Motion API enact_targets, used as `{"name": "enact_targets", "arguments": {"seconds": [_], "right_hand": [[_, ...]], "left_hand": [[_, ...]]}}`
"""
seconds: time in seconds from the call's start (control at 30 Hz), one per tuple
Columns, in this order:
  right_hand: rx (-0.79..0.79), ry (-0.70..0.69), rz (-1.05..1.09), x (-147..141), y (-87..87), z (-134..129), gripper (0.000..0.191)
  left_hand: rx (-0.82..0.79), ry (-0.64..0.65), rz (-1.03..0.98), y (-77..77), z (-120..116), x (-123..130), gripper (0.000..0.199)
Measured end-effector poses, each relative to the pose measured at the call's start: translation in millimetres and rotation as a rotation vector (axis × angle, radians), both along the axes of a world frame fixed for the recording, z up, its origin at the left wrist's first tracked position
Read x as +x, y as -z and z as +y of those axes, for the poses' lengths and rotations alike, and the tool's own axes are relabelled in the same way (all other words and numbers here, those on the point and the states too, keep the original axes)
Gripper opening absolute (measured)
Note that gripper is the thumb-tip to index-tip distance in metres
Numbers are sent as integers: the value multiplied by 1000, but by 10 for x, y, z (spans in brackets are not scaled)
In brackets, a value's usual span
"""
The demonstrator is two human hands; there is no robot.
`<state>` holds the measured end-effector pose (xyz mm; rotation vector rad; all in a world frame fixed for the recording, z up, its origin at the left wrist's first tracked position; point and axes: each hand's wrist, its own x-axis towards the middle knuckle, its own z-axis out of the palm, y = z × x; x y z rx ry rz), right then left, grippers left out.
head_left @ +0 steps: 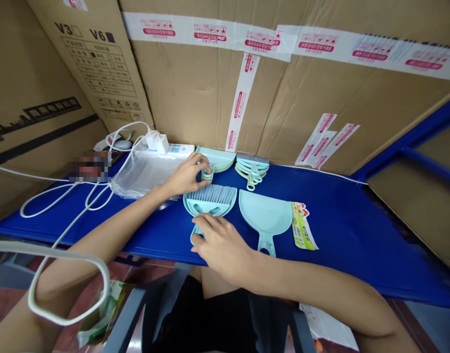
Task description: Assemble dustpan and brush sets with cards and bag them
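Note:
My left hand (192,174) reaches to the back of the table, its fingers and thumb closed around the handle ends of a stack of mint and pale green dustpans (219,159). Nearer to me lies a mint hand brush (213,210) with grey bristles pointing away. My right hand (221,242) is over its handle, thumb and fingers curled about it; the palm hides part of the grip. To the right, a single mint dustpan (266,213) lies flat, handle towards me. Beside it is a yellow-green printed card (303,225). Several nested brushes (252,170) sit behind.
Clear plastic bags (145,174) lie left of the stacked dustpans, by a white power strip (180,149) with a plug. White cables (63,235) loop over the left side, crossing my left arm. Cardboard walls (195,88) enclose the blue table (342,220).

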<state>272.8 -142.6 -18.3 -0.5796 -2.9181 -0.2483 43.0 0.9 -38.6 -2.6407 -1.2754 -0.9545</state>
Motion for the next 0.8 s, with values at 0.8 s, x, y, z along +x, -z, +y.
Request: {"name": "enact_targets", "arguments": {"seconds": [0.8], "right_hand": [[-112,903,6,571,-515,1537,34]], "left_hand": [[15,-38,19,32,19,-15,21]]}}
